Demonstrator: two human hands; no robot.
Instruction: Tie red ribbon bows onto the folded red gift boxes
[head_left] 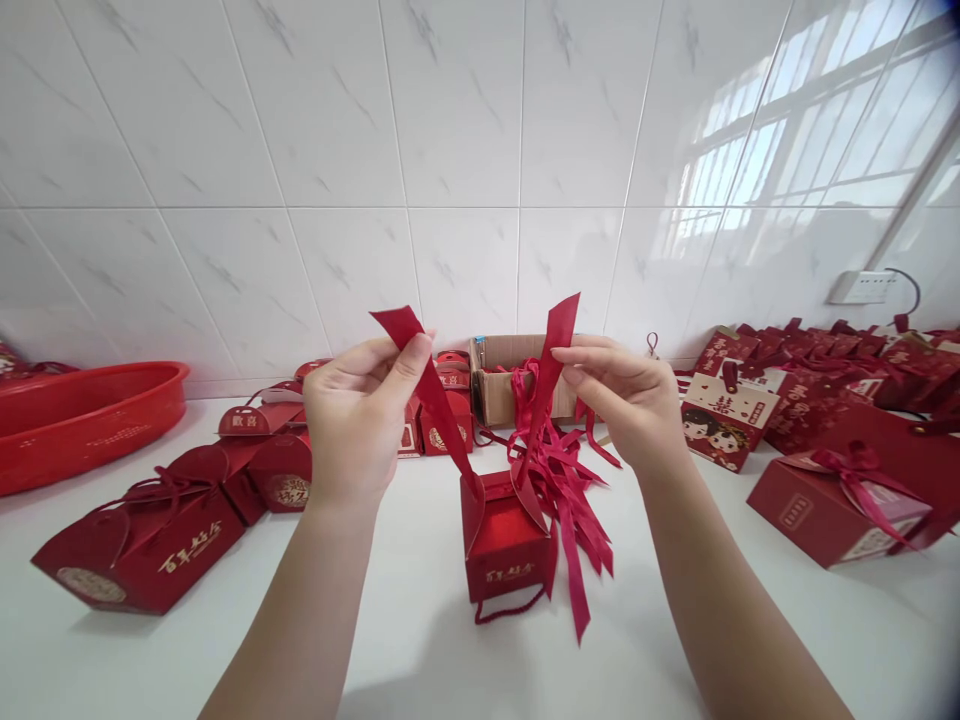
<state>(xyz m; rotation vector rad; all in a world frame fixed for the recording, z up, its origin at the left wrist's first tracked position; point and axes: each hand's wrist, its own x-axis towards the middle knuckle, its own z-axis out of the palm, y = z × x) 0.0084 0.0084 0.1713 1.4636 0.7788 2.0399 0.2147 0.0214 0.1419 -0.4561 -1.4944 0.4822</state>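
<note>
A small red gift box (506,545) with gold lettering stands on the white table in front of me, a dark red cord loop at its base. Two ends of a red ribbon (448,425) rise from its top in a V. My left hand (367,400) pinches the left end between thumb and fingers. On the other side, my right hand (619,390) pinches the right end with thumb and fingertips. Both ribbon tips stick up past my fingers. Behind the box lies a loose bunch of red ribbons (570,490), partly hidden by it.
A cardboard box (491,395) with ribbons spilling out stands against the tiled wall. Several red gift boxes (142,560) line the left side. At right are a ribbon-tied box (814,505) and rows of red bags (727,420). A red plastic basin (97,415) sits far left.
</note>
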